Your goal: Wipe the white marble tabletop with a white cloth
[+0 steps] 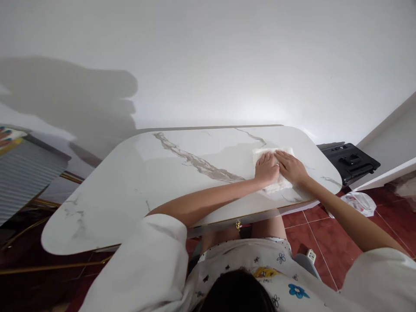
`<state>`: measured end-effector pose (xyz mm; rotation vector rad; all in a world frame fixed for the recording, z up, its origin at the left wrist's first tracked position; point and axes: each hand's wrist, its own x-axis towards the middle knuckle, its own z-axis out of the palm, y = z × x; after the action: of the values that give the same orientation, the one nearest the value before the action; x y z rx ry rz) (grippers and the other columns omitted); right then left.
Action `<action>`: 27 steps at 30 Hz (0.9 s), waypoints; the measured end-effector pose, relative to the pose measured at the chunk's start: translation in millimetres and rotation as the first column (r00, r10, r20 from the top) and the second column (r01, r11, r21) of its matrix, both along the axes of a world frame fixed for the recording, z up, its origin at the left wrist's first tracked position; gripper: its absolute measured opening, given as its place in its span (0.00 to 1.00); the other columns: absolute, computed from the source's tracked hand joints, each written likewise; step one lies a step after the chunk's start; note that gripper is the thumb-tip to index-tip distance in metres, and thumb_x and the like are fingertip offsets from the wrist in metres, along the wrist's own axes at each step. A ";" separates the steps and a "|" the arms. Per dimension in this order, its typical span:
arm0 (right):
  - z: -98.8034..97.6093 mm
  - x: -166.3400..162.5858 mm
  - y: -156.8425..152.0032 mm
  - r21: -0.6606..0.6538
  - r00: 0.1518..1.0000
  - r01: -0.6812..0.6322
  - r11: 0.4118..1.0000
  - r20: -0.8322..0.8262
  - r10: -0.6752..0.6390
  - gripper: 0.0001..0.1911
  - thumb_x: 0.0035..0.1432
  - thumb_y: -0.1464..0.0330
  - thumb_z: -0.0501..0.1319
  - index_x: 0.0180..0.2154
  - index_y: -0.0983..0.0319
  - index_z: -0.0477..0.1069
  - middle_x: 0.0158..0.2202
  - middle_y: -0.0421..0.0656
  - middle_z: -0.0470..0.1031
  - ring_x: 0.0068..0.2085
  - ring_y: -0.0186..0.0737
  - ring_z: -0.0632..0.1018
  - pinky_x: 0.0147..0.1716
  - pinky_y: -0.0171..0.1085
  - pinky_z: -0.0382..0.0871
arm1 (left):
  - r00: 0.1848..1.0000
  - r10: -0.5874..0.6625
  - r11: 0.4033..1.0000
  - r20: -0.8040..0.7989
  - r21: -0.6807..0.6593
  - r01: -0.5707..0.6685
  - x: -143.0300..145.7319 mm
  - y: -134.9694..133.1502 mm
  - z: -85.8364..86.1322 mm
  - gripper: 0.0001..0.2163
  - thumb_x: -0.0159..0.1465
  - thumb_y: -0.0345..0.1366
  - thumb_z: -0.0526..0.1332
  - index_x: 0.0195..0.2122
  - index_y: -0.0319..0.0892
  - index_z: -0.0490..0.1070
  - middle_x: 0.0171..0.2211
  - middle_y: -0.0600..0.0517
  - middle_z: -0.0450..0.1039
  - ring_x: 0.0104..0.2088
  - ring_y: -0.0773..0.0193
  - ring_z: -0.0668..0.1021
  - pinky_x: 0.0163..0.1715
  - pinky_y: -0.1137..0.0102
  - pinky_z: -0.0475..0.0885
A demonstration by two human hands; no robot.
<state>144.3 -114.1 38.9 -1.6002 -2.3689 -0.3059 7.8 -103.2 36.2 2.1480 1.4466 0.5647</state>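
Note:
A white cloth point(271, 152) lies on the right part of a white marble-patterned table point(156, 182). Both my hands rest flat on the cloth, side by side and touching. My left hand point(267, 168) presses on its left half with the fingers stretched forward. My right hand point(290, 167) lies on its right half, fingers extended toward the left hand. Part of the cloth shows beyond the fingertips and below the wrists.
A black case point(349, 160) sits on the red tiled floor past the table's right end, with a white plastic bag point(359, 203) near it. A grey ribbed object point(26, 173) stands at the left. The white wall is behind the table.

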 end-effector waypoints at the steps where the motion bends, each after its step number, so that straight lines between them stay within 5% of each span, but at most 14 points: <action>1: 1.1 0.0 13.2 -0.006 1.000 0.009 1.000 0.007 -0.009 0.24 0.64 0.69 0.46 0.59 0.65 0.64 0.61 0.47 0.64 0.62 0.45 0.64 0.60 0.45 0.60 | 1.000 0.021 0.999 0.009 0.030 -0.021 2.0 12.1 -1.5 0.25 0.64 0.34 0.45 0.64 0.38 0.54 0.67 0.49 0.49 0.67 0.59 0.51 0.66 0.62 0.48; 8: 5.9 -12.7 106.1 -0.042 1.000 0.007 0.999 -0.021 -0.008 0.24 0.65 0.69 0.46 0.60 0.65 0.63 0.62 0.45 0.63 0.63 0.43 0.63 0.60 0.43 0.59 | 0.988 0.126 0.962 0.090 0.232 -0.144 -3.2 96.4 -7.5 0.21 0.64 0.31 0.46 0.58 0.40 0.62 0.62 0.47 0.60 0.63 0.59 0.60 0.63 0.62 0.54; 16: 7.3 -22.8 184.2 -0.051 0.996 0.008 0.999 -0.090 -0.012 0.22 0.65 0.69 0.46 0.59 0.60 0.64 0.62 0.43 0.64 0.61 0.45 0.65 0.56 0.45 0.64 | 0.988 0.146 0.925 0.040 0.349 -0.151 -12.0 170.7 -9.5 0.18 0.66 0.31 0.46 0.55 0.36 0.64 0.58 0.44 0.65 0.60 0.57 0.64 0.61 0.62 0.56; 27: 7.8 -28.3 215.8 -0.040 0.998 0.008 0.999 -0.067 -0.010 0.23 0.65 0.69 0.44 0.58 0.64 0.65 0.60 0.47 0.66 0.58 0.46 0.68 0.56 0.45 0.62 | 0.985 0.170 0.906 0.009 0.391 -0.160 -10.9 202.3 -9.5 0.14 0.66 0.30 0.47 0.49 0.40 0.67 0.50 0.43 0.70 0.55 0.54 0.68 0.57 0.60 0.60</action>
<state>116.1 101.7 46.7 -1.6132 -2.3317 -0.2040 -3.1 99.1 26.7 2.3462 1.6539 0.9642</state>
